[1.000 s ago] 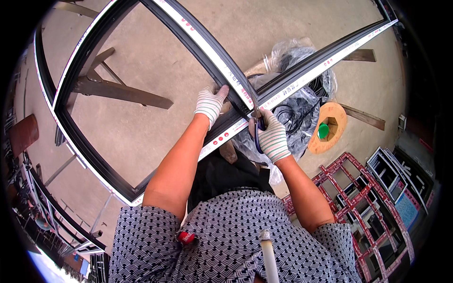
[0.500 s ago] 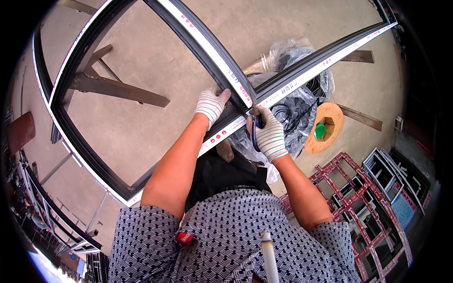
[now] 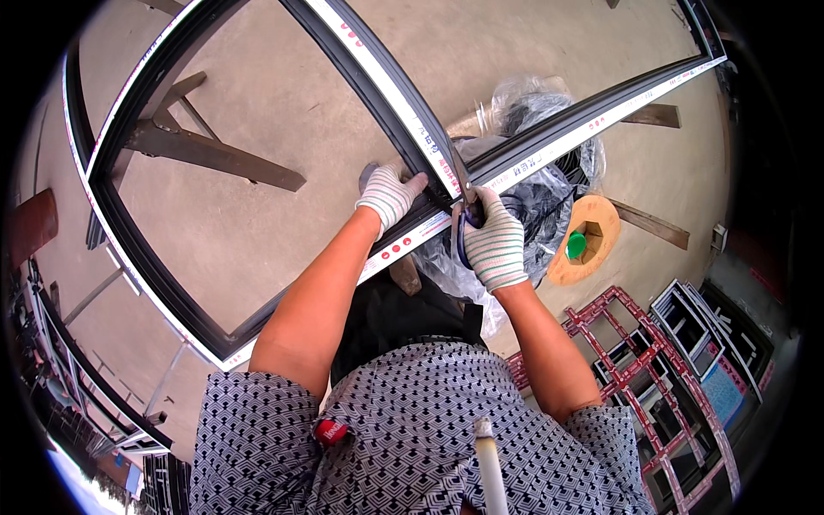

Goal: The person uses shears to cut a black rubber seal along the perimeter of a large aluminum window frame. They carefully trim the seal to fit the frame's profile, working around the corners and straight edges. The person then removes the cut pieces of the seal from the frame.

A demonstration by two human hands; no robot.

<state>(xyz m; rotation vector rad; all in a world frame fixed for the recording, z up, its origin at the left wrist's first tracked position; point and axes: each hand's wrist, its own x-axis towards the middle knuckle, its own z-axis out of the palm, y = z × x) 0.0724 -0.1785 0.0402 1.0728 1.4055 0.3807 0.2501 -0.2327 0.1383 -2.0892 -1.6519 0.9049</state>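
Observation:
A large window frame (image 3: pixel 532 165), black with white film strips, lies across the view, its crossbar meeting the near rail in front of me. My left hand (image 3: pixel 390 197), in a white striped glove, is closed on the near rail just left of that joint, thumb on the black inner edge. Blue-handled scissors (image 3: pixel 463 245) are in my gloved right hand (image 3: pixel 496 249). Their blades point away from me and lie over the joint; whether they grip a rubber strip there cannot be made out.
Wooden supports (image 3: pixel 215 156) stand under the frame. Beyond my right hand are clear plastic wrapping (image 3: pixel 536 99) with black coils and a wooden reel (image 3: pixel 592 266) with a green piece in its hole. Red-patterned frames (image 3: pixel 657 352) lean at lower right. A cigarette (image 3: pixel 489 472) juts in below.
The frame and floor sit slightly lower in the view. My left fingers have opened out a little over the rail's far side. The scissors remain at the joint, their handles closer together.

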